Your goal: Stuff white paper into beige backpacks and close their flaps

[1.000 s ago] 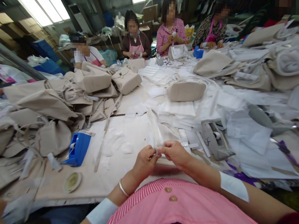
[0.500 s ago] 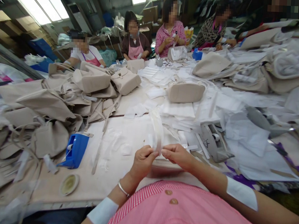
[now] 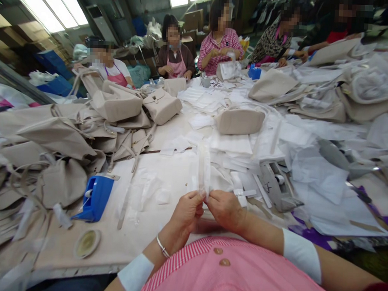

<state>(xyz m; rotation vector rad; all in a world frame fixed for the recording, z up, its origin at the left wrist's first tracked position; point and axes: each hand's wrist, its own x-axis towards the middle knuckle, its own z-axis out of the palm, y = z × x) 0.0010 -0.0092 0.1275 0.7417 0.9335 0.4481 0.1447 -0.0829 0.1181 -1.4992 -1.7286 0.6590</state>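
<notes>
Close to my body, my left hand [image 3: 187,211] and my right hand [image 3: 226,208] meet at the near end of a bag handle [image 3: 204,165]. White translucent wrapping covers this handle, which arches up and away from me. Fingers and thumbs of both hands are pinched on it. The handle's bag [image 3: 220,177] lies mostly behind and under my hands, with a beige part showing beyond my right hand. A blue tape dispenser [image 3: 97,197] stands left of my left hand. Right of my right hand is a grey tape dispenser [image 3: 279,185].
Beige handbags [image 3: 57,135] are heaped along the left side. One bag [image 3: 240,121] sits ahead amid white sheets [image 3: 201,96]. More bags and wrapping [image 3: 360,90] pile up at the right. A small round dish [image 3: 87,244] rests near the front edge. Several co-workers [image 3: 175,61] sit across the table.
Both hands have closed in tighter around the wrapped handle's near end, and my right hand has curled over it. The handle stands straighter. Across the table, a co-worker at the left has lifted a bag.
</notes>
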